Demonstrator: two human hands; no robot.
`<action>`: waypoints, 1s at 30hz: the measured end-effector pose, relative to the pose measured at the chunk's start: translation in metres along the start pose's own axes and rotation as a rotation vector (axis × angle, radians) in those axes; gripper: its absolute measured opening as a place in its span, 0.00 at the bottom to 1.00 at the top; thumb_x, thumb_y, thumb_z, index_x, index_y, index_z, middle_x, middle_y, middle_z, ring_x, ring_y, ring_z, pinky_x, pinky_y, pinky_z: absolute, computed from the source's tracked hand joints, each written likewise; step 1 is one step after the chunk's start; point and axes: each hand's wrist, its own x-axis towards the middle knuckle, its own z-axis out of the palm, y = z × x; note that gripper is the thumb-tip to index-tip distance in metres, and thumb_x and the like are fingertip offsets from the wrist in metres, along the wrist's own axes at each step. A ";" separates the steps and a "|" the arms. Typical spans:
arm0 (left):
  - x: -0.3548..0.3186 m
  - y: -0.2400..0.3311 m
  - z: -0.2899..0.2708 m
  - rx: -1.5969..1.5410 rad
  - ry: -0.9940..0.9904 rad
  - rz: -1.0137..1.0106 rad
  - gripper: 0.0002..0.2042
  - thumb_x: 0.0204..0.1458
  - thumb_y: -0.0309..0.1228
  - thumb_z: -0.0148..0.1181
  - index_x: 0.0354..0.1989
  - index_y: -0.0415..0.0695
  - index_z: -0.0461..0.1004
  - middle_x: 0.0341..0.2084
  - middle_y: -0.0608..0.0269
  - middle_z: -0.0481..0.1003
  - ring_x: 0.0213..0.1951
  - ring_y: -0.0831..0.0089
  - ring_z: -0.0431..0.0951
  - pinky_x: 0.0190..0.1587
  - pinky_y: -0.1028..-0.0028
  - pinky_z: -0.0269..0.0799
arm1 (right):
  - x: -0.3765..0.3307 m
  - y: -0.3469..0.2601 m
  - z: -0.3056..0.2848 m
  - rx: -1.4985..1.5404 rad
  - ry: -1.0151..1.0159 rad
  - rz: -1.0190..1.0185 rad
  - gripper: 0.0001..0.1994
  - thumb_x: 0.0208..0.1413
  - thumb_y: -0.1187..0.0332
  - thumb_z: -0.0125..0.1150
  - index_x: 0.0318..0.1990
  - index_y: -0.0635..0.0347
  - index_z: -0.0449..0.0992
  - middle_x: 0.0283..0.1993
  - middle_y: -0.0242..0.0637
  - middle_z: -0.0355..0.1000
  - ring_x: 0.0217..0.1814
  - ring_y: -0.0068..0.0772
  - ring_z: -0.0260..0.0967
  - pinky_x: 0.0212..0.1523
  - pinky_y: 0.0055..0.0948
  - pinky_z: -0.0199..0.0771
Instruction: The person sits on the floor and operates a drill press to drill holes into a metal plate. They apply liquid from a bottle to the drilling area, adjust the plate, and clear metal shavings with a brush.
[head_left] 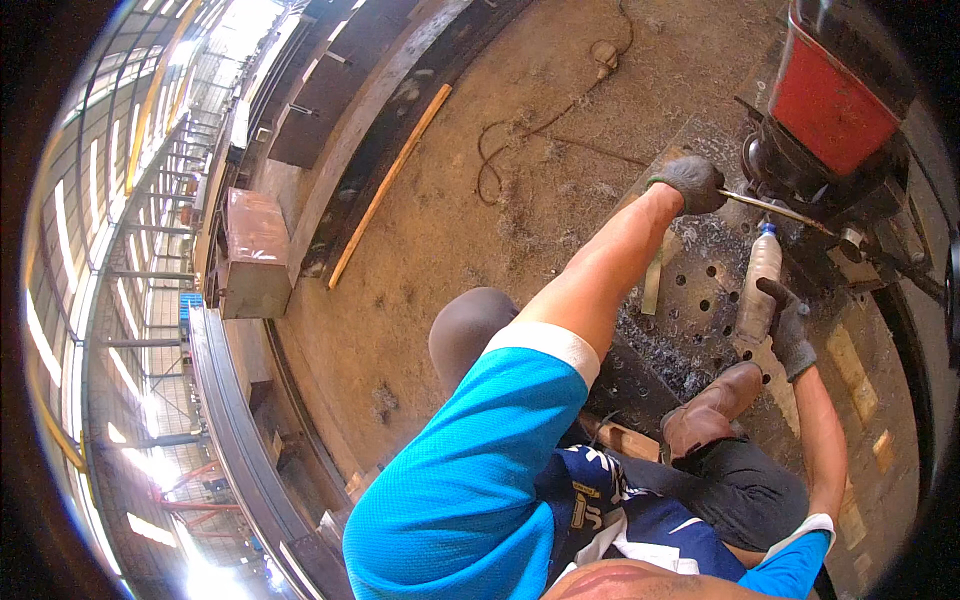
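My left hand [690, 185], in a dark grey work glove, is closed round the end of a thin metal lever [775, 207] that runs to the red and black machine [835, 95]. In my right hand [792, 335], also gloved, is a plastic bottle [760, 275] with a blue top, its top end tilted up toward the underside of the machine. What the bottle holds looks cloudy. Under both hands lies a dark steel plate [705, 325] with several round holes and metal shavings. The spot where the machine meets the plate is partly hidden.
My boot [712, 408] rests on the plate below the bottle. A flat metal strip [653, 280] lies by the holes. A cable [560, 125] loops over the dirt floor. Farther left are a long orange-brown bar [390, 187], a rusty metal box [255, 240] and long steel beams [240, 430].
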 end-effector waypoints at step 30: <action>0.016 0.010 -0.004 0.053 0.003 0.113 0.19 0.60 0.50 0.57 0.42 0.47 0.84 0.37 0.42 0.82 0.43 0.40 0.82 0.46 0.50 0.77 | -0.019 -0.041 0.031 0.083 0.053 0.173 0.23 0.74 0.54 0.43 0.53 0.52 0.85 0.51 0.35 0.81 0.47 0.28 0.78 0.54 0.31 0.79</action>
